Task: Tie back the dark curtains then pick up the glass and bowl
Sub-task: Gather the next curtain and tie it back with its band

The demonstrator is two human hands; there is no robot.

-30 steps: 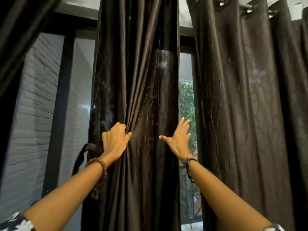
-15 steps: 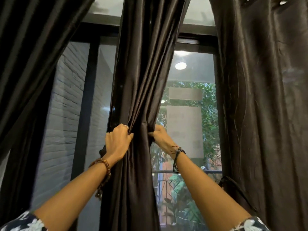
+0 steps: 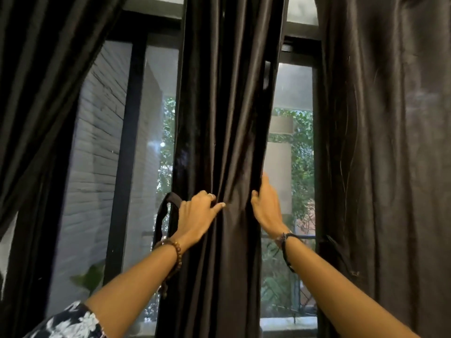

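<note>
A dark brown curtain panel hangs in the middle of the window, gathered into folds. My left hand presses against its left side and also holds a dark fabric tie-back loop that hangs to the left of the panel. My right hand grips the panel's right edge, fingers curled around the fabric. A second dark curtain hangs at the right, and a third at the left, swept aside. No glass or bowl is in view.
Behind the curtains is a black-framed window, with a grey brick wall and green foliage outside. Another tie-back hangs at the right curtain's inner edge. A green leaf shows low at the left.
My hands bunched the middle panel narrower, baring more window on its right. My right hand has shifted from pinching the folds to gripping the panel's right edge. The tie-back loop now shows in my left hand.
</note>
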